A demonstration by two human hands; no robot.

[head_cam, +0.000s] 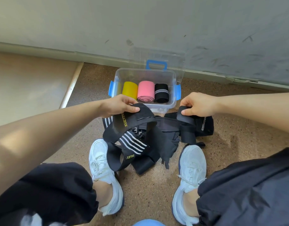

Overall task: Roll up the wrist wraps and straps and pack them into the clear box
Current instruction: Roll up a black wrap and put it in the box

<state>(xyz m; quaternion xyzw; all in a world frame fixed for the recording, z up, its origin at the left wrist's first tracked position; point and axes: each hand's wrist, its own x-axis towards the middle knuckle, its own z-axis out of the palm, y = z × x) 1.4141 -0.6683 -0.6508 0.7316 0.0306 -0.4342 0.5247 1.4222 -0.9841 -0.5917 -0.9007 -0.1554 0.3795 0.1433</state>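
From my seat at the feed I see the left hand [119,105] pinching one end of a wide black elastic wrist wrap with yellow "XUEYING" lettering [134,122], thumb on top and fingers curled beneath, so the band arches up and then drops toward the floor. The right hand [199,105] grips the end of a plain black webbing strap [185,115], its fingers curled round it and the thumb pressing on top. Both pieces run down into a tangled heap of black wraps and straps [158,142], some with white stripes, lying on the speckled brown floor [238,136] between two white mesh sneakers [102,160]. Just beyond the hands stands the clear plastic box with blue side latches [145,72], open, near the grey wall [140,22]. Inside it I count three rolls side by side: a yellow roll [130,90] on the left, a pink roll [145,92] in the middle, and a black roll with grey stripes [161,92] on the right. A transparent lid with a blue handle [156,64] stands behind the box against the wall.
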